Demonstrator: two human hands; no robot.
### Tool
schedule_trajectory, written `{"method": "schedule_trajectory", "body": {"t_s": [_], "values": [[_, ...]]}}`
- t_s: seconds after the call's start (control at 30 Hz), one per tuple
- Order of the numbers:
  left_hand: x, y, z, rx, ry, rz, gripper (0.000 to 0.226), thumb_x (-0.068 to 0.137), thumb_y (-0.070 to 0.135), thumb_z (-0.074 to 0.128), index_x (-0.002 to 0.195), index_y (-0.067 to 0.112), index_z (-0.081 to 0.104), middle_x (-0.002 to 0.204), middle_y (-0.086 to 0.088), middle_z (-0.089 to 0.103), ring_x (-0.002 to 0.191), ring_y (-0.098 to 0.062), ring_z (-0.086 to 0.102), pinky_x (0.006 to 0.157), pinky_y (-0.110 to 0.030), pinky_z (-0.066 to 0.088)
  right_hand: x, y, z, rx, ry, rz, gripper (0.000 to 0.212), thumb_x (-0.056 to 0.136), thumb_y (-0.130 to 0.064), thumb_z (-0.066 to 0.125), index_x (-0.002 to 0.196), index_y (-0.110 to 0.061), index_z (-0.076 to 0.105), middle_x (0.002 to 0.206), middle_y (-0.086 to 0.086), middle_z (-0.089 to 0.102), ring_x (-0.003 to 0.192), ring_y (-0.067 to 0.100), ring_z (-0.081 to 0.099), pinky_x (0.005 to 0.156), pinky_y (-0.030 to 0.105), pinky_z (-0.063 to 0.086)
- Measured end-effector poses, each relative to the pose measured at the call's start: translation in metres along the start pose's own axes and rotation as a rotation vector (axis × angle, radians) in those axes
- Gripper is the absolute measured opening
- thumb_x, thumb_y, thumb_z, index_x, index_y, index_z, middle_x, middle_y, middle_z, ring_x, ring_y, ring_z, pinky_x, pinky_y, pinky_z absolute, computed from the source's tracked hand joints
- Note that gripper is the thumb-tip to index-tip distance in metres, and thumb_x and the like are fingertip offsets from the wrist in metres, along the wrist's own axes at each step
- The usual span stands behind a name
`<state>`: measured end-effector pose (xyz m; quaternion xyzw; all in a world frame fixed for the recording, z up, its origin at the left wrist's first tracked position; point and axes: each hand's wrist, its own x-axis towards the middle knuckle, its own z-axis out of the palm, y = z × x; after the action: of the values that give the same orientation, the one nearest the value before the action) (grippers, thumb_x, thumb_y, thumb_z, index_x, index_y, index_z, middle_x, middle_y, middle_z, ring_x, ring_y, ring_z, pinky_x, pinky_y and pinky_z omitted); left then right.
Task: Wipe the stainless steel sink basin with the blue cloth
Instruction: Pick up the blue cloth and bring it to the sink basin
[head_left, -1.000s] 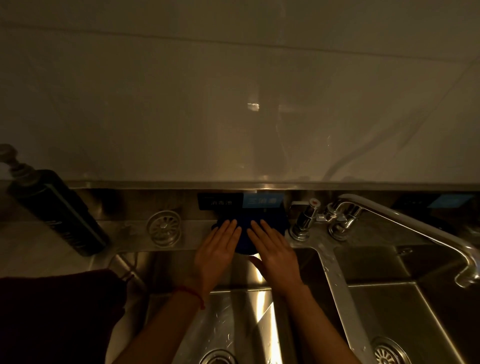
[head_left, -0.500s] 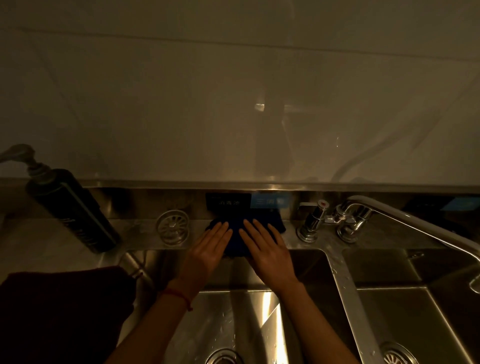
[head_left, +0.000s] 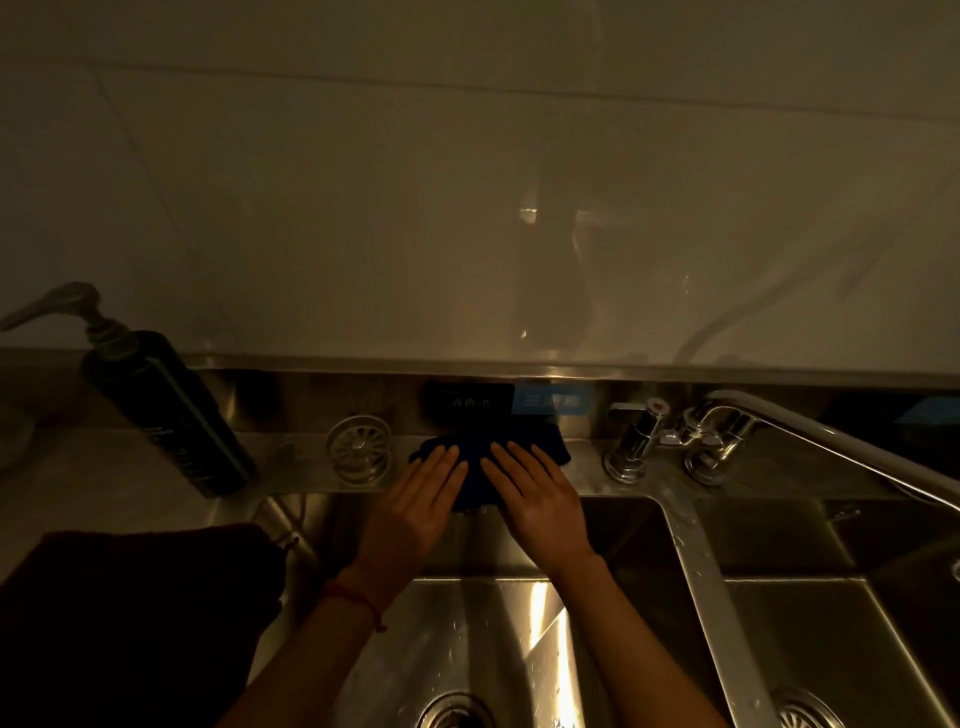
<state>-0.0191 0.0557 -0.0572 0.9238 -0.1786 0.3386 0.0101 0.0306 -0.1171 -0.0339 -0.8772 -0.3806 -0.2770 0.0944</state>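
Observation:
The dark blue cloth (head_left: 480, 470) lies on the steel ledge behind the left sink basin (head_left: 483, 644), its front edge hanging over the rim. My left hand (head_left: 415, 512) and my right hand (head_left: 540, 506) lie flat on it side by side, fingers straight and pointing at the wall, pressing it down. Most of the cloth is hidden under my palms. The basin below is wet and shiny, with its drain (head_left: 454, 712) at the bottom edge of the view.
A dark pump bottle (head_left: 166, 410) stands at the left on the counter. A round strainer (head_left: 358, 449) sits left of the cloth. Tap valves (head_left: 675, 441) and a long spout (head_left: 841, 441) are to the right, above a second basin (head_left: 831, 649). A dark towel (head_left: 130, 623) covers the lower left.
Both hands and the cloth have slid left along the back ledge, away from the tap valves. The hands stay flat on the cloth throughout.

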Motion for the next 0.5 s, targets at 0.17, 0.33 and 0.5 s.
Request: {"method": "schedule_trajectory", "body": {"t_s": [0.17, 0.33, 0.5], "values": [[0.001, 0.004, -0.006, 0.033, 0.005, -0.026, 0.058, 0.104, 0.015, 0.017, 0.106, 0.0, 0.073, 0.112, -0.017, 0.071, 0.103, -0.029, 0.07, 0.085, -0.043, 0.056, 0.001, -0.002, -0.003, 0.013, 0.019, 0.01, 0.05, 0.051, -0.012, 0.088, 0.098, -0.008, 0.072, 0.103, 0.011, 0.071, 0.094, 0.025, 0.068, 0.08, 0.04, 0.055], [0.012, 0.01, -0.021, 0.043, -0.095, -0.081, 0.048, 0.094, 0.03, 0.037, 0.102, 0.002, 0.075, 0.108, -0.015, 0.073, 0.098, -0.027, 0.072, 0.078, -0.041, 0.058, -0.003, -0.007, -0.013, 0.011, 0.032, 0.017, 0.049, 0.051, -0.013, 0.088, 0.097, -0.009, 0.073, 0.102, 0.01, 0.071, 0.093, 0.024, 0.068, 0.08, 0.039, 0.055], [0.017, 0.018, -0.035, 0.011, -0.162, -0.075, 0.059, 0.056, 0.036, 0.09, 0.099, -0.001, 0.075, 0.105, -0.017, 0.073, 0.096, -0.028, 0.072, 0.074, -0.044, 0.058, -0.008, -0.013, -0.029, 0.0, 0.063, 0.027, 0.046, 0.052, -0.012, 0.088, 0.096, -0.009, 0.073, 0.102, 0.01, 0.071, 0.093, 0.024, 0.068, 0.079, 0.039, 0.055]]}}
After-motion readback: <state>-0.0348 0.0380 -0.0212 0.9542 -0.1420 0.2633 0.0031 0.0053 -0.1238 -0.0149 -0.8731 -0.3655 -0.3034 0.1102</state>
